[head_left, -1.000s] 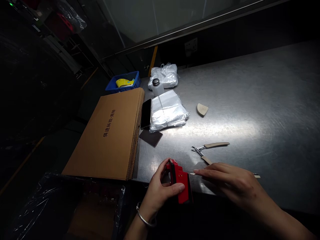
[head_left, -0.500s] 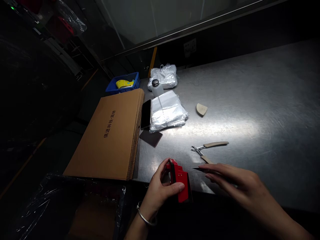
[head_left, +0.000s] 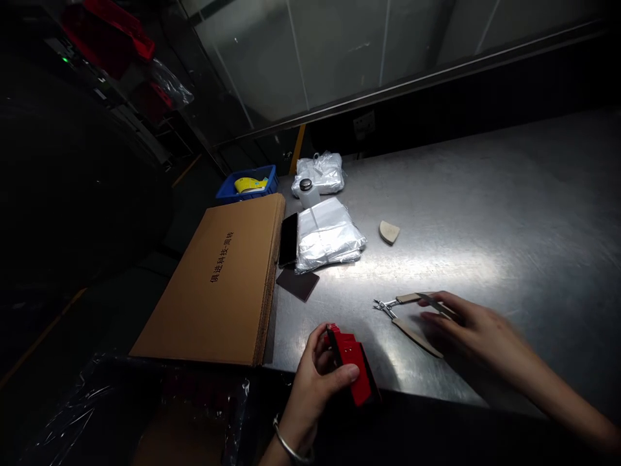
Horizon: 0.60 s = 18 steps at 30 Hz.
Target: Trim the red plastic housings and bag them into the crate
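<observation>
My left hand [head_left: 320, 385] is closed around a red plastic part with black sides [head_left: 355, 369], held at the table's front edge with the thumb on its face. My right hand [head_left: 470, 323] pinches a thin, pointed metal blade [head_left: 441, 307], its tip pointing left. The rest of this tool is hidden in the hand, so its exact kind is unclear. Just left of that hand, nippers with beige handles [head_left: 412, 336] lie spread on the metal table; the blade overlaps their upper handle in view. Whether they touch, I cannot tell.
Flat brown cardboard [head_left: 213, 285] is stacked at the left. Beside it lie a black phone-like slab [head_left: 289, 239], a dark flat square [head_left: 298, 283] and clear plastic bags [head_left: 330, 236]. Behind stand a pump bottle [head_left: 309, 195] and blue bin [head_left: 230, 189]. A beige wedge [head_left: 389, 232] lies mid-table.
My right hand has moved up and to the right with the blade, away from the red part and over the nippers' handles. My left hand still holds the part. The view has shifted slightly.
</observation>
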### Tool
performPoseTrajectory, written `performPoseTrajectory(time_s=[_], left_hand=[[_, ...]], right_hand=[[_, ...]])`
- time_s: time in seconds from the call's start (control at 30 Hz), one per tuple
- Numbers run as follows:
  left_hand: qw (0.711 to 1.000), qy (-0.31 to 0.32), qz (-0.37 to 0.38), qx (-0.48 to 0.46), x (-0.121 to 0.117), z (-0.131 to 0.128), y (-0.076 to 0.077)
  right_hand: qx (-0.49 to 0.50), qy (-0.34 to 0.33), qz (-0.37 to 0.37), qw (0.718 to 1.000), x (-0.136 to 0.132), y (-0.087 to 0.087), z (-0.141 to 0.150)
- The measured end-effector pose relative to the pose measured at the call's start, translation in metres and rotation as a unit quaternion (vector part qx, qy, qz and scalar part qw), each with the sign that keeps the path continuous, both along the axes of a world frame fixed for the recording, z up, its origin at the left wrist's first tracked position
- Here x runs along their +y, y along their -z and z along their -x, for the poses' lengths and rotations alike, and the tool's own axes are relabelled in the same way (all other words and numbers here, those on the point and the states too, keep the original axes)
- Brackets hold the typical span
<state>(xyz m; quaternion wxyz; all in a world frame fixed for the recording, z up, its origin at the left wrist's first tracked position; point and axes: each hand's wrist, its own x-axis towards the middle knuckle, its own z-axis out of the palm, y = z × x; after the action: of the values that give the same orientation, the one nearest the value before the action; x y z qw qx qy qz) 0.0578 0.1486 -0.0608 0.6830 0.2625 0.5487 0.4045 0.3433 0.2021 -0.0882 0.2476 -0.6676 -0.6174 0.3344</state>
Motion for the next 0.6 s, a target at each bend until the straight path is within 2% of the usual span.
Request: performPoseTrajectory(time_s=[0.07, 0.13, 0.23, 0.3, 0.33, 0.4, 0.47, 0.5, 0.53, 0.6], left_hand=[[0.998, -0.054, 0.019, -0.041, 0.000, -0.007, -0.005], [0.989, -0.120, 0.022, -0.085, 0.001, -0.018, -0.012], [0.970, -0.187, 0.015, -0.152, 0.001, -0.041, -0.016], [0.964, -0.189, 0.007, -0.187, 0.000, -0.053, -0.014], [0.964, -0.183, 0.004, -0.194, 0.000, -0.056, -0.012], [0.968, -0.193, -0.008, -0.158, -0.001, -0.051, -0.010], [0.973, -0.221, -0.059, -0.038, 0.001, -0.034, -0.015], [0.969, -0.214, -0.112, 0.045, 0.004, -0.023, -0.021], [0.962, -0.170, -0.175, 0.118, 0.007, -0.012, -0.028], [0.946, 0.025, -0.253, 0.201, 0.013, 0.005, -0.042]], right_hand=[[-0.051, 0.028, -0.047, 0.997, 0.000, -0.005, -0.014], [-0.063, 0.024, -0.104, 0.992, -0.007, -0.012, -0.007], [-0.001, -0.051, -0.192, 0.980, -0.031, -0.016, 0.034], [0.045, -0.131, -0.230, 0.963, -0.045, -0.013, 0.062], [0.057, -0.145, -0.253, 0.955, -0.049, -0.010, 0.072], [0.060, -0.161, -0.301, 0.938, -0.049, -0.007, 0.080], [0.054, -0.184, -0.323, 0.927, -0.042, -0.010, 0.074], [0.055, -0.203, -0.321, 0.923, -0.038, -0.014, 0.068], [0.058, -0.228, -0.310, 0.921, -0.034, -0.020, 0.063], [0.077, -0.277, -0.268, 0.920, -0.029, -0.031, 0.055]])
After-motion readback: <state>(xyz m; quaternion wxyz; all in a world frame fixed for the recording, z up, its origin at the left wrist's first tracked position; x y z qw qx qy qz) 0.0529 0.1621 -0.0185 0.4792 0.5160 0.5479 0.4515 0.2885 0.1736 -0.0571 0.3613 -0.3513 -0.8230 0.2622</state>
